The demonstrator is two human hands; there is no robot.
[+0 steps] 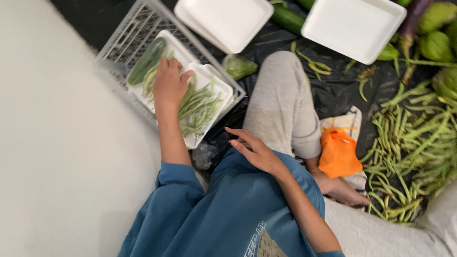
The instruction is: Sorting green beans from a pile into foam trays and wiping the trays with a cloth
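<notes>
My left hand (169,83) rests palm down on a white foam tray (178,47) inside a grey plastic crate (135,28), fingers spread over green beans and beside a cucumber (146,61). A second foam tray (223,90) next to it holds a heap of green beans (200,109). My right hand (254,150) hovers empty over my lap, fingers loosely apart, just above my blue shirt and near my bent knee in grey trousers (281,102).
Two empty white foam trays (228,21) (352,26) lie at the top. A large pile of green beans (414,152) covers the black sheet at right, with green gourds (435,45) beyond. An orange bag (338,152) sits by my foot. A pale wall fills the left.
</notes>
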